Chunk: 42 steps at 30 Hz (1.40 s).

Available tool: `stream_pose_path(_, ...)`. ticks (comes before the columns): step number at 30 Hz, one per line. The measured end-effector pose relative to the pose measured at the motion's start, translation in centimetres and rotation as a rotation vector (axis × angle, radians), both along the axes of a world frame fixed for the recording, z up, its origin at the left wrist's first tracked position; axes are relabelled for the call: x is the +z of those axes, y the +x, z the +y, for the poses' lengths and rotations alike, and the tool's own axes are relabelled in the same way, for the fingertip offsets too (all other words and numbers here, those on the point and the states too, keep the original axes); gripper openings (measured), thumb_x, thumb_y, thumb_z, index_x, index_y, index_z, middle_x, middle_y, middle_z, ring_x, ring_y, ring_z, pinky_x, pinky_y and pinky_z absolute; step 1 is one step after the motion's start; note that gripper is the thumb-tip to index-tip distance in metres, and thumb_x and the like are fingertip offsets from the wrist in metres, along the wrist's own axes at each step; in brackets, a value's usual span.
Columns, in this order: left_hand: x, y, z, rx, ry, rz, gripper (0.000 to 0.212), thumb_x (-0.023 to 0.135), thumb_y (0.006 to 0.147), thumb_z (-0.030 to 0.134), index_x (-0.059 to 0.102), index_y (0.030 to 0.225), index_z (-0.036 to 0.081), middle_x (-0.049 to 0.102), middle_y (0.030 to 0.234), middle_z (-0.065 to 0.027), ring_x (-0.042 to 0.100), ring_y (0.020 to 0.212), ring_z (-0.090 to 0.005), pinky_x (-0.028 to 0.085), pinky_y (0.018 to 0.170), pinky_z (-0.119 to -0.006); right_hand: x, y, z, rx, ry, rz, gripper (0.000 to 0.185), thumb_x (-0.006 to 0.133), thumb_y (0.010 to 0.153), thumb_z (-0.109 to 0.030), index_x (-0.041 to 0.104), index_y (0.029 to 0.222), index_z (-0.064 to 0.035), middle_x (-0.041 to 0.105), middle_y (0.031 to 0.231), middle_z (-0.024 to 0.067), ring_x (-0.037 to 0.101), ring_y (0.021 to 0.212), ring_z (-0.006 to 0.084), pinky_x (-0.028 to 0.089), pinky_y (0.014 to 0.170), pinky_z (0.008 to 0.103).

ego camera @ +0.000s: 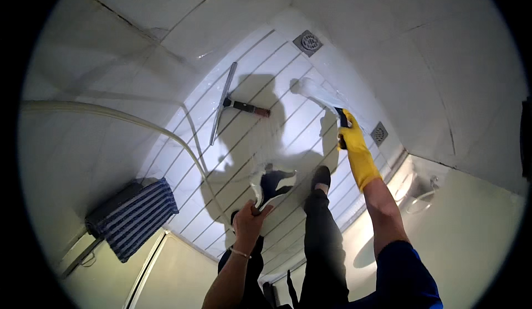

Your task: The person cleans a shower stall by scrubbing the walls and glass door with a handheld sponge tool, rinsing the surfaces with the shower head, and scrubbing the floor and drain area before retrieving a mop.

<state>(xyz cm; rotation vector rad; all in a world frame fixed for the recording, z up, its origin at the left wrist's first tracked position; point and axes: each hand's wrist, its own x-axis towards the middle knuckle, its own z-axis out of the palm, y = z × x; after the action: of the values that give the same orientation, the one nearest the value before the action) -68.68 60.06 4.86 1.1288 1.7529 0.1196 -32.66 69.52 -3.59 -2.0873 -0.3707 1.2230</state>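
Note:
My bare left hand [251, 219] grips the handle of a shower head [272, 184] with a shiny, reflective face, low over the tiled floor. Faint streaks of water run from it. A pale hose [166, 132] curves in from the left wall towards this hand. On my right hand [353, 136] is a yellow rubber glove. It is closed around the black handle of a cleaning tool [320, 93], held out near the right wall. The tool's pale head is blurred, so its kind cannot be told. A squeegee [239, 105] with a metal blade lies on the floor ahead of both hands.
Two square floor drains, one in the far corner [308, 42] and one by the right wall [379, 133], sit in the white strip floor [299, 122]. A blue striped cloth [139, 219] hangs over a rack at left. My dark shoe [321, 177] stands between my hands.

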Motion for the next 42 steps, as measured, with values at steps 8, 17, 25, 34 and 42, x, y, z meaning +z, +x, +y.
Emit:
stream_pose_path(8, 2.7, -2.7, -4.2, -1.080, 0.072, 0.102, 0.035, 0.071, 0.072, 0.043, 0.060, 0.082, 0.011, 0.062, 0.066, -0.0085, 0.064, 0.066, -0.0271, 0.047, 0.058, -0.039, 22.3, -5.6, -20.5, -0.388, 0.124, -0.045, 0.067, 0.054, 0.076, 0.007, 0.039, 0.138, -0.0116, 0.058, 0.074, 0.0130, 0.048, 0.042, 0.0147, 0.045, 0.037, 0.0272)
stream_pose_path(17, 4.2, 4.0, -9.4, -1.630, 0.487, -0.575, 0.014, 0.065, 0.075, 0.024, 0.057, 0.076, 0.012, 0.060, 0.066, -0.0054, 0.065, 0.070, -0.0246, 0.050, 0.064, -0.039, 26.4, -10.5, -36.8, -0.769, 0.006, 0.042, 0.064, 0.053, 0.080, 0.003, 0.035, 0.139, -0.0141, 0.062, 0.074, 0.0182, 0.056, 0.045, 0.0229, 0.053, 0.042, 0.0366)
stream_pose_path(25, 3.9, 2.2, 1.2, -1.348, 0.590, -0.417, 0.022, 0.070, 0.069, 0.021, 0.052, 0.069, 0.009, 0.058, 0.070, -0.0076, 0.061, 0.075, -0.0274, 0.046, 0.067, -0.042, 15.9, -7.4, -38.7, -1.052, -0.054, 0.156, 0.059, 0.053, 0.082, -0.004, 0.041, 0.135, -0.0270, 0.058, 0.065, 0.0200, 0.051, 0.041, 0.0254, 0.044, 0.037, 0.0382)
stream_pose_path(34, 6.8, -8.5, 4.0, -0.457, 0.273, -0.203, 0.037, 0.079, 0.069, 0.010, 0.043, 0.067, 0.002, 0.046, 0.059, -0.0078, 0.043, 0.053, -0.0192, 0.042, 0.053, -0.031, 2.2, -7.5, -22.9, 0.050, -0.418, 0.019, 0.051, 0.057, 0.084, -0.016, 0.047, 0.134, -0.0172, 0.060, 0.069, 0.0154, 0.052, 0.045, 0.0230, 0.050, 0.047, 0.0391)
stream_pose_path(42, 9.5, -7.5, -1.5, 0.301, 0.329, -0.501, 0.018, 0.073, 0.078, 0.005, 0.057, 0.082, -0.002, 0.066, 0.081, -0.0061, 0.060, 0.071, -0.0111, 0.049, 0.064, -0.024, 5.9, -10.7, -9.2, 0.671, -0.001, -0.473, 0.064, 0.064, 0.080, -0.028, 0.040, 0.135, -0.0041, 0.050, 0.131, 0.0188, 0.048, 0.120, 0.0336, 0.039, 0.100, 0.0376)
